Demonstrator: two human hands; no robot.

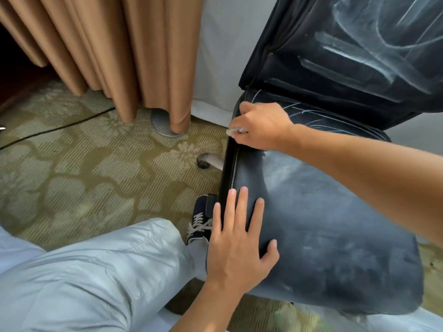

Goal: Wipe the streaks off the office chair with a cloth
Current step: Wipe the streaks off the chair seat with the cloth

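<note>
The chair (323, 212) stands on the carpet (72, 176), its dark seat smeared with pale haze and its backrest (359, 56) crossed by white streaks (347, 65). The left hand (239, 238) lies flat with fingers spread on the seat's near left edge. The right hand (261, 127) is curled around a small pale cloth (236, 131), pressing it on the seat's left rim near the backrest. A curtain (107, 51) hangs behind.
</note>
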